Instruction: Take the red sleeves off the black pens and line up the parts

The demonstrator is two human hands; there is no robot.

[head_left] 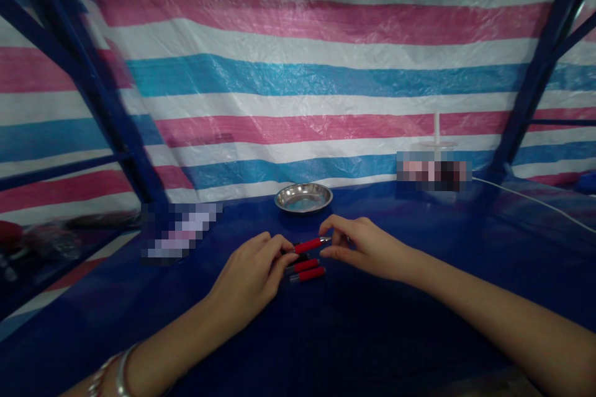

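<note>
Between its thumb and fingers, my left hand point(254, 270) grips a red pen point(308, 245) whose silver tip points right. My right hand point(361, 245) is at that tip, thumb and index finger apart on either side of it; whether the other curled fingers touch the pen cannot be made out. Just below the held pen lie two red pen pieces with dark, clear-looking ends, an upper barrel point(305, 265) and a lower barrel point(311, 275). A dark piece partly shows behind the left fingertips.
A shiny metal dish point(303, 200) stands at the back of the blue table point(354, 335). Blurred-out items lie at the left and at the back right, where a cup with a straw point(436, 130) rises. A white cable point(535, 193) crosses the right side. Blue metal posts flank a striped sheet.
</note>
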